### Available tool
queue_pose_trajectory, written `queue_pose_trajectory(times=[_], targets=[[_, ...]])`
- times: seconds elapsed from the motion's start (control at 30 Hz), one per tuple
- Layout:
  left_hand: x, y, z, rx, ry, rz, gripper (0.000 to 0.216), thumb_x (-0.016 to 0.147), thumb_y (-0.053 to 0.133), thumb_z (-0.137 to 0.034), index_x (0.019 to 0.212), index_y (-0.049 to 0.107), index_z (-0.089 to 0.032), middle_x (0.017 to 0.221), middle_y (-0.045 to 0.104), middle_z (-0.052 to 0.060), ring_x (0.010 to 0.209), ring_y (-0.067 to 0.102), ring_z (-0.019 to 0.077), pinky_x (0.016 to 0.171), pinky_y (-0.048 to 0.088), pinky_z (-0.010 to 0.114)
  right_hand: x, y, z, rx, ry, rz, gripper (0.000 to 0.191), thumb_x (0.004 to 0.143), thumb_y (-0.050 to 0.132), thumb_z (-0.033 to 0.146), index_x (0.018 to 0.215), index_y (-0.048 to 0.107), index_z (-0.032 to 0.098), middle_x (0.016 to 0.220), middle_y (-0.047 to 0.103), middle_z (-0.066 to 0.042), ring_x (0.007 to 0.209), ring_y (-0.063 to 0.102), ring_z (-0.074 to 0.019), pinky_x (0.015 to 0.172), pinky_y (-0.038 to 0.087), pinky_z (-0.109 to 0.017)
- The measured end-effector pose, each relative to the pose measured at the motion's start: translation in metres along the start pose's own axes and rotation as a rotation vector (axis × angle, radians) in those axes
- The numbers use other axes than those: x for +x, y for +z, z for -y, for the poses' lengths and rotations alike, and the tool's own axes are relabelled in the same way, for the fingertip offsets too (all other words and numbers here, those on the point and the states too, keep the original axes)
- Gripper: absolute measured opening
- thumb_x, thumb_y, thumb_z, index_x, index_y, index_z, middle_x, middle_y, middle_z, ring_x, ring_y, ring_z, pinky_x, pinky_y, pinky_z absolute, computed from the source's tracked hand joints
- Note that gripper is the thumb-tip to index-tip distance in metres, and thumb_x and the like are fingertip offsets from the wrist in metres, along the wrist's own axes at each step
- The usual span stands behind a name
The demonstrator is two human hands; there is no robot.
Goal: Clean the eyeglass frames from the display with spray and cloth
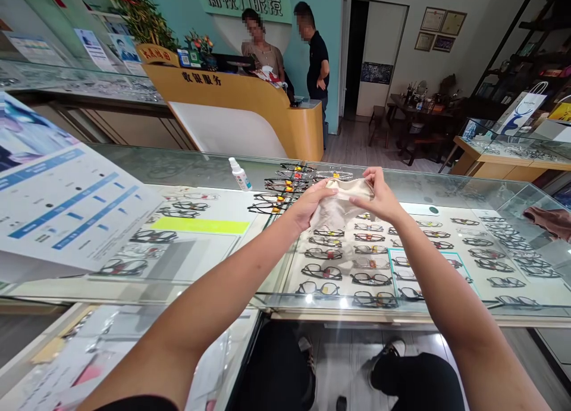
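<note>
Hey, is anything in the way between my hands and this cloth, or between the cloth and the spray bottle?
Nothing visible separates your left hand or right hand from the cloth; both hold it. Between the cloth and the spray bottle, several dark-framed eyeglasses lie on the glass counter.

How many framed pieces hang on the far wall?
4, in a cluster: upper-left frame, upper-right frame, lower-left frame and lower-right frame. None looks hidden.
</note>
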State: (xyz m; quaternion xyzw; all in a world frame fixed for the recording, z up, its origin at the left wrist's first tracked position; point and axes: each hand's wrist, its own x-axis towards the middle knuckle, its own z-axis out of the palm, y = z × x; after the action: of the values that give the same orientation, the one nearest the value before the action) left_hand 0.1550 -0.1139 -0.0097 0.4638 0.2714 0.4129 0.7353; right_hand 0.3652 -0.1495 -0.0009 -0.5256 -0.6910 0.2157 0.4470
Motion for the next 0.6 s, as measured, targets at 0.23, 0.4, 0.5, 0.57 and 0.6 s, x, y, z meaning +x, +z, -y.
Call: queue_pose_trajectory(times=[0.23, 0.4, 0.5, 0.57, 0.6], targets=[[0.008, -0.007, -0.001, -0.054, 0.02, -0.036, 0.05, 0.064, 0.086, -0.031, 0.108, 0.065, -0.021, 0.089, 0.075, 0.004, 0.078, 0.073, 0.025, 0.069, 0.057, 0.034, -0.005, 0.009, 0.007, -0.357, -0.179, 0.002, 0.017, 0.094, 0.056, 0.041, 0.102, 0.055, 0.025, 0.11, 0.059, -0.007, 0.073, 0.052, -0.018, 0.067, 0.038, -0.034], [0.004, -0.004, -0.005, 0.014, -0.001, -0.069, 0.054, 0.06, 0.09, -0.036, 0.106, 0.064, -0.021, 0.085, 0.073, 0.002, 0.072, 0.069, 0.0208, 0.063, 0.053, 0.031, 0.0, 0.006, 0.005, -0.201, -0.285, -0.226, 0.022, 0.099, 0.048, 0.038, 0.082, 0.051, 0.024, 0.099, 0.059, -0.007, 0.094, 0.057, -0.0225, 0.082, 0.045, -0.036], [0.003, -0.004, -0.006, 0.162, -0.029, -0.009, 0.06, 0.058, 0.094, -0.041, 0.106, 0.064, -0.02, 0.067, 0.061, -0.003, 0.052, 0.05, 0.0108, 0.051, 0.036, 0.024, 0.003, 0.002, 0.002, -0.088, -0.199, -0.388, 0.029, 0.103, 0.044, 0.046, 0.083, 0.047, 0.025, 0.082, 0.055, -0.002, 0.08, 0.053, -0.0188, 0.075, 0.043, -0.033], [0.003, -0.004, -0.006, 0.295, -0.033, 0.081, 0.058, 0.06, 0.094, -0.045, 0.102, 0.063, -0.018, 0.056, 0.045, -0.009, 0.046, 0.031, 0.006, 0.049, 0.024, 0.023, 0.006, -0.001, 0.0, -0.031, -0.144, -0.481, 0.036, 0.103, 0.043, 0.056, 0.083, 0.045, 0.025, 0.076, 0.052, 0.001, 0.072, 0.05, -0.0169, 0.071, 0.041, -0.032], [0.002, -0.004, -0.005, 0.369, -0.021, 0.119, 0.057, 0.062, 0.092, -0.047, 0.101, 0.064, -0.017, 0.054, 0.037, -0.011, 0.046, 0.026, 0.0055, 0.05, 0.022, 0.023, 0.007, -0.002, -0.001, 0.001, -0.137, -0.511, 0.041, 0.102, 0.043, 0.061, 0.082, 0.044, 0.025, 0.075, 0.051, 0.001, 0.071, 0.049, -0.0165, 0.07, 0.04, -0.032]])
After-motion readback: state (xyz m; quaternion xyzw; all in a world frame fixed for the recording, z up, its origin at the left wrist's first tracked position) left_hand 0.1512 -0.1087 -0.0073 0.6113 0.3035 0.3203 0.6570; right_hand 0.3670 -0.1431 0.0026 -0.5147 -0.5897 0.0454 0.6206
